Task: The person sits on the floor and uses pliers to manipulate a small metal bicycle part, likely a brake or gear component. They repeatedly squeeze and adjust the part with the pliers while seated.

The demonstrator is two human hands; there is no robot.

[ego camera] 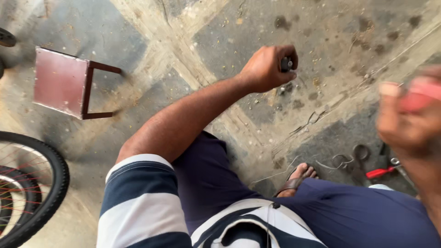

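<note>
Left grip: left hand (268,68), upper centre of the frame, is clenching around a small dark cylindrical part (286,64) poking out near the thumb.
Right grip: right hand (406,121), at the right edge, is blurring while closing on something red (420,97); what it is cannot be told.
Relation: both fists are hovering well apart above the floor (330,27).
Lower right: red-handled tool (380,172) is lying beside the foot (301,177), partly cut off.

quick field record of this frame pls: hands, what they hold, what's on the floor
left hand: raised fist, closed on a small dark object, kind not clear
right hand: blurred, near the lens, closed on a red object, kind not clear
floor: stained concrete
tools: red-handled pliers and scissors beside the sandalled foot
left side: red stool, bicycle wheel
</note>
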